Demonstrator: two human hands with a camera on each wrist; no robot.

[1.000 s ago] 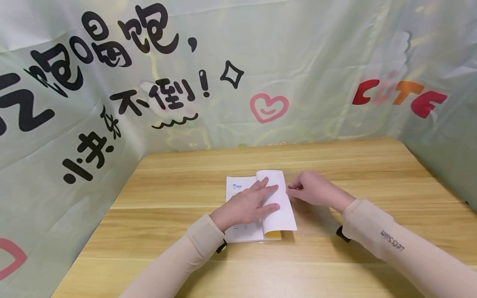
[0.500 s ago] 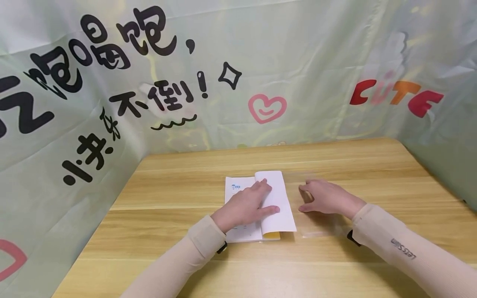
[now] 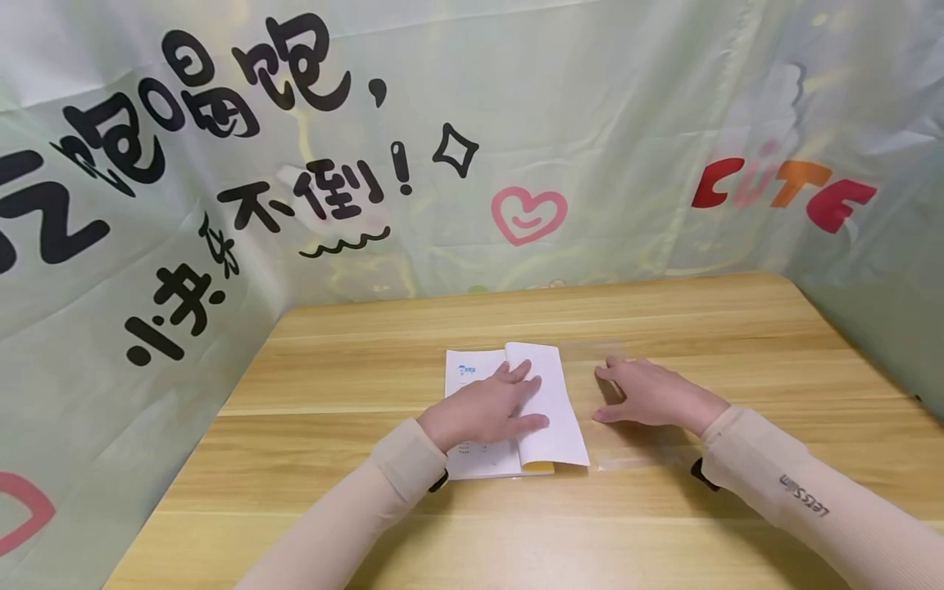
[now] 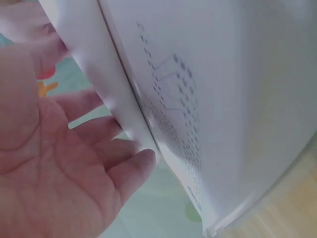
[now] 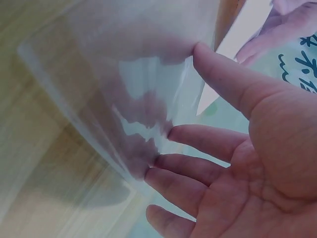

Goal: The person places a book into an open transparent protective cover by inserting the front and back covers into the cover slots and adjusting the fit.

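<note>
A booklet with printed pages [image 3: 465, 469] lies on the table, its white leaf [image 3: 562, 418] folded over toward the right and a strip of yellow [image 3: 538, 468] showing beneath. Across that leaf my left hand [image 3: 479, 410] rests with fingers spread; in the left wrist view its fingertips touch the white fold [image 4: 106, 74]. To the right, a clear plastic cover flap [image 5: 74, 64] extends from the booklet over the wood. My right hand [image 3: 656, 395] touches this flap with thumb and fingertips apart, pinching nothing. How the flap joins the booklet is hidden.
The wooden table [image 3: 332, 442] spreads around the booklet. A pale printed cloth [image 3: 627, 164] hangs behind it and along both sides, meeting the table's far edge.
My right hand has moved right, from the folded leaf's edge onto the clear flap, and its fingers have spread. My left hand stays on the leaf, with its fingers shifting slightly.
</note>
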